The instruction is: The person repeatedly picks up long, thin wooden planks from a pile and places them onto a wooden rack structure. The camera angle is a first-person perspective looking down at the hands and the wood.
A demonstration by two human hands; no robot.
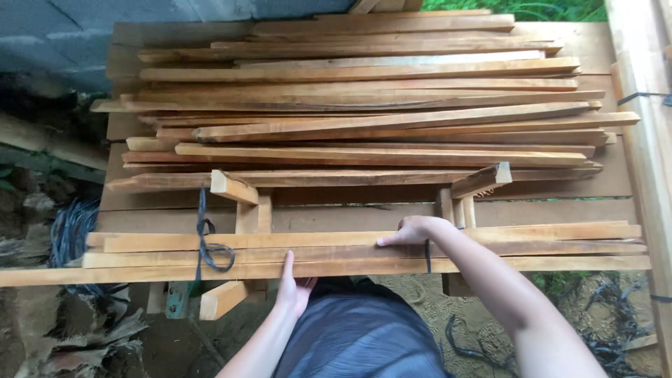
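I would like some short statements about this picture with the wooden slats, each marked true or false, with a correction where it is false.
1. The right hand rests on top of the near bundle of slats. True.
2. The left hand holds a hammer. False: it holds no tool; it lies against the front edge of the bundle, fingers pointing up.
3. A dark strap is tied around the bundle at the left side. True.
4. The big pile of slats behind the bundle is stacked upright. False: the slats lie flat, running left to right.
5. Both hands wear gloves. False: both are bare.
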